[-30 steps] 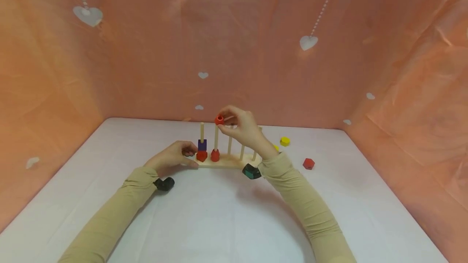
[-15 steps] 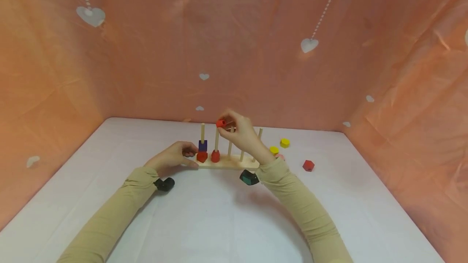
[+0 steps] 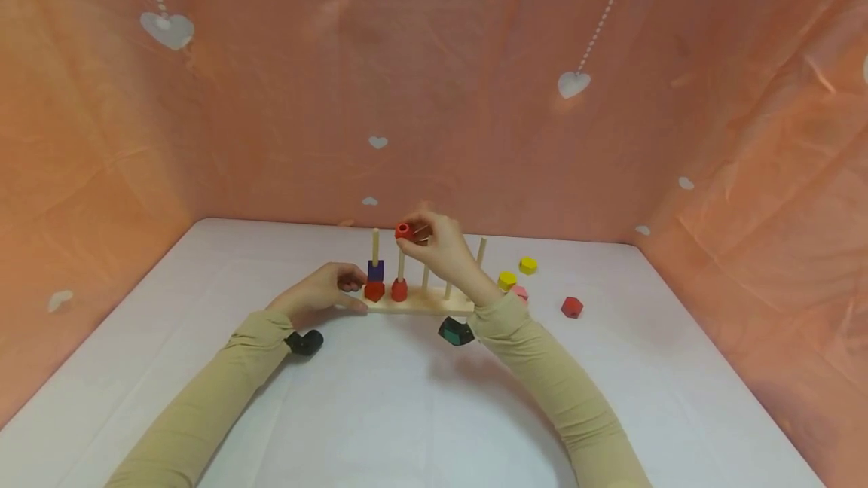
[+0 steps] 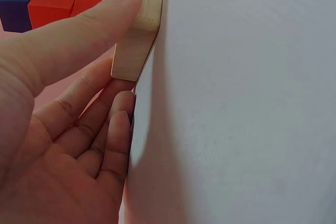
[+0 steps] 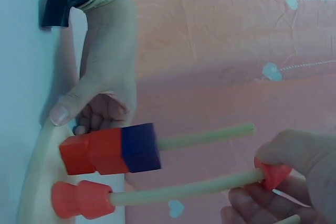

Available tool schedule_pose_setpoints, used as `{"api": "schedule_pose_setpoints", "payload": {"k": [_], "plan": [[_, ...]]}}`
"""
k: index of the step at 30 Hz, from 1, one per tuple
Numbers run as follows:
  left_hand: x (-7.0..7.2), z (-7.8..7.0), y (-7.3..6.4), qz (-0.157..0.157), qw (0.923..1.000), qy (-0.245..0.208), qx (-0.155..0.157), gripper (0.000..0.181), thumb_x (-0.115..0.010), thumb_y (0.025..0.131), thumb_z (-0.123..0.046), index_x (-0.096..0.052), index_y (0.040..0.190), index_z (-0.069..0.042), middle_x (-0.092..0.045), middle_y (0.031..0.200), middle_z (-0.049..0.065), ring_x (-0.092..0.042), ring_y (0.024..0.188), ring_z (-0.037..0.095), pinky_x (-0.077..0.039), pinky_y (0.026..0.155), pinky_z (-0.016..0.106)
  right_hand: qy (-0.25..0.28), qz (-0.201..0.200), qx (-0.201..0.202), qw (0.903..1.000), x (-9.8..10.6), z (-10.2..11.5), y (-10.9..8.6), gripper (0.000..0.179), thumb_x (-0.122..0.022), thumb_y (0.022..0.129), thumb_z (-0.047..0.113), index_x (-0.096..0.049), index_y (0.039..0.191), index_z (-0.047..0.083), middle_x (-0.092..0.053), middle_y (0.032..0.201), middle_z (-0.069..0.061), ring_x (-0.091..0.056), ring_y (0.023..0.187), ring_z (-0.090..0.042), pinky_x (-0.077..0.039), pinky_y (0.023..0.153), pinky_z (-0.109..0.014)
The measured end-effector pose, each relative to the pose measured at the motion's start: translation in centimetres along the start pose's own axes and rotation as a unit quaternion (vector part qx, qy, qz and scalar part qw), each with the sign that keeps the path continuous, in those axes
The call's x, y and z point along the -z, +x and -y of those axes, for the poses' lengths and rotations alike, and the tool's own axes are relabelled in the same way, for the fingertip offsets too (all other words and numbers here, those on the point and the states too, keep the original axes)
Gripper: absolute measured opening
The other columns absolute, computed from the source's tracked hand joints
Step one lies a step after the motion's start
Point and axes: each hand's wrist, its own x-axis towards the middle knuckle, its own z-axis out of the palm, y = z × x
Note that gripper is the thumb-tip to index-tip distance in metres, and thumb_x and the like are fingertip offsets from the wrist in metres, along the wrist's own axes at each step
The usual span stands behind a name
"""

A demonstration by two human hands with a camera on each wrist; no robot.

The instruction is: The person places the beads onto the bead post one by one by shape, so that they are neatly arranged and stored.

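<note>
My left hand holds the left end of a wooden peg stand, thumb on its front and fingers behind, as the left wrist view shows. At the top of the second peg from the left, my right hand pinches a small red wooden bead. In the right wrist view the peg's tip meets the underside of that bead. Two red shaped beads sit at the foot of this peg. The first peg bears two red blocks under a dark blue block.
Right of the stand, two yellow beads, a pink bead and a red bead lie on the white table. My right hand and sleeve partly cover the stand's right-hand pegs. A pinkish-orange cloth hangs behind.
The right hand has come slightly lower and left with the red bead. The bead turned its hole sideways, then faces it up again. The left hand and stand have stayed put.
</note>
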Motion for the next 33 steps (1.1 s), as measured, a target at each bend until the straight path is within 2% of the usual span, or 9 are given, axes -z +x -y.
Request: {"api": "schedule_pose_setpoints", "payload": {"k": [6,11,20,25,29,33], "plan": [[0.1,0.1,0.0,-0.001,1.0000,-0.008,0.003,0.049,-0.087,0.069,-0.016,-0.062,0.108,-0.002,-0.061,0.102,0.009,-0.051,0.094,0.026,-0.044,0.083,0.034,0.012,-0.014,-0.021,0.9996,-0.8,-0.5,-0.6,0.022,-0.070,0.085,0.005,-0.066,0.106,0.000,-0.068,0.094,-0.009,-0.068,0.076,-0.018,-0.053,0.071,-0.025],[0.0,0.2,0.0,0.002,1.0000,-0.002,-0.004,0.048,-0.087,0.069,-0.016,-0.062,0.107,-0.002,-0.062,0.101,0.009,-0.052,0.093,0.026,-0.043,0.084,0.035,0.056,-0.052,-0.038,0.9963,-1.6,-1.0,-1.2,0.023,-0.073,0.083,0.005,-0.065,0.104,0.001,-0.066,0.094,-0.009,-0.067,0.076,-0.018,-0.054,0.071,-0.027],[0.0,0.0,-0.1,-0.001,0.9999,-0.013,0.003,0.048,-0.087,0.069,-0.018,-0.062,0.108,-0.003,-0.062,0.102,0.009,-0.052,0.096,0.026,-0.041,0.087,0.035,0.137,-0.132,-0.064,0.9797,-2.9,-1.3,-1.6,0.027,-0.075,0.081,0.005,-0.064,0.104,-0.003,-0.067,0.097,-0.016,-0.067,0.086,-0.027,-0.054,0.075,-0.029],[-0.1,-0.1,-0.1,-0.001,1.0000,-0.009,0.003,0.048,-0.087,0.069,-0.018,-0.062,0.107,-0.003,-0.062,0.101,0.008,-0.052,0.095,0.026,-0.042,0.087,0.036,0.186,-0.157,-0.110,0.9637,-3.5,-1.0,-1.8,0.027,-0.075,0.081,0.004,-0.062,0.103,-0.003,-0.065,0.101,-0.015,-0.065,0.092,-0.026,-0.052,0.080,-0.030],[-0.1,-0.1,-0.1,-0.001,0.9999,-0.009,0.011,0.048,-0.087,0.068,-0.018,-0.063,0.107,-0.005,-0.062,0.102,0.008,-0.052,0.096,0.025,-0.041,0.087,0.035,0.209,-0.156,-0.157,0.9525,-3.9,-1.0,-2.2,0.027,-0.075,0.082,0.006,-0.062,0.104,-0.001,-0.065,0.099,-0.012,-0.063,0.091,-0.022,-0.051,0.082,-0.029],[0.0,-0.2,-0.1,0.000,0.9999,-0.003,0.013,0.050,-0.087,0.069,-0.019,-0.062,0.109,-0.004,-0.062,0.103,0.008,-0.052,0.096,0.025,-0.043,0.087,0.035,0.201,-0.132,-0.197,0.9505,-4.3,-1.7,-2.6,0.029,-0.075,0.082,0.008,-0.062,0.106,-0.001,-0.065,0.098,-0.011,-0.062,0.090,-0.022,-0.050,0.083,-0.030]]}}
